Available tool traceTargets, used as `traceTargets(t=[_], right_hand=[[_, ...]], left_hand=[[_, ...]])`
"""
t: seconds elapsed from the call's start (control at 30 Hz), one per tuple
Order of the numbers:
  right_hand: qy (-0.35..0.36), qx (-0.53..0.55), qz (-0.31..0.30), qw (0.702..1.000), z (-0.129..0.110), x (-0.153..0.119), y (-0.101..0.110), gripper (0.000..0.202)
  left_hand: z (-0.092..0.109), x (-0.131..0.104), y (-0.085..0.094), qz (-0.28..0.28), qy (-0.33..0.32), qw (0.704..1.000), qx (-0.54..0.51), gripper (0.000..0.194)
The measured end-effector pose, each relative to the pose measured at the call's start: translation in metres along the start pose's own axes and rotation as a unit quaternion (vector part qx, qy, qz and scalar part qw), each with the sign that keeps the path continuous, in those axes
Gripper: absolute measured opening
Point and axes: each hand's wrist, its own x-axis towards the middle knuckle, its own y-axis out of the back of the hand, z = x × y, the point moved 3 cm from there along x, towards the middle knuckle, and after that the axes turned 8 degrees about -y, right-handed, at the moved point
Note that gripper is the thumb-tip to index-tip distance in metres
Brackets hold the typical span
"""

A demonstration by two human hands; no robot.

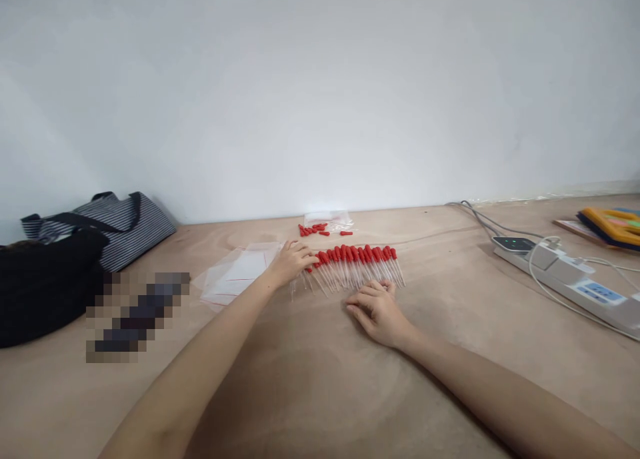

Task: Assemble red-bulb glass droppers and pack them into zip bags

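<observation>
A row of glass droppers with red rubber bulbs (353,254) lies on the brown table, bulbs toward the wall and clear tubes toward me. My left hand (291,262) touches the left end of the row, its fingers curled at a red bulb; the exact grip is too small to tell. At the tube ends on the right rests my right hand (376,309), its fingers bent and closed, with nothing plainly visible in them. Clear plastic bags (243,272) with red lines are spread left of the row. Loose red bulbs (313,230) lie behind it.
Thin clear tubes and a plastic bag (327,218) lie near the wall. At the left are a striped bag (133,229), a black cloth item (47,289) and a blurred dark object. A white power strip (595,292) with cables and a yellow object (613,226) are at the right.
</observation>
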Motion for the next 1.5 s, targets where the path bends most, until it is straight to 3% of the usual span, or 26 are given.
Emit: traceTargets(t=[0.2, 0.37, 0.53, 0.77, 1.07, 1.27, 1.5], right_hand=[[0.006, -0.002, -0.011, 1.000, 0.003, 0.000, 0.001, 0.017], [0.006, 0.002, -0.018, 1.000, 0.003, -0.001, 0.000, 0.016], [0.016, 0.001, -0.029, 0.999, 0.003, 0.000, 0.000, 0.016], [0.019, 0.003, -0.035, 0.999, 0.003, 0.000, -0.001, 0.016], [0.019, 0.019, -0.049, 0.998, 0.003, 0.000, -0.002, 0.016], [0.026, 0.017, -0.043, 0.999, 0.003, 0.000, -0.002, 0.015], [0.036, -0.001, -0.035, 0.999, 0.002, 0.000, -0.003, 0.014]], left_hand=[[-0.013, -0.042, 0.012, 0.046, 0.128, 0.991, -0.006, 0.028], [-0.009, -0.080, 0.009, 0.019, 0.181, 0.983, -0.030, 0.038], [0.000, -0.097, 0.001, -0.022, 0.245, 0.963, -0.108, 0.046], [0.018, -0.076, 0.003, -0.001, 0.156, 0.974, -0.162, 0.044], [0.010, -0.042, -0.013, -0.020, 0.185, 0.973, -0.138, 0.056], [0.019, -0.041, -0.007, 0.004, 0.157, 0.975, -0.157, 0.049], [0.048, -0.045, 0.001, 0.025, 0.164, 0.972, -0.166, 0.042]])
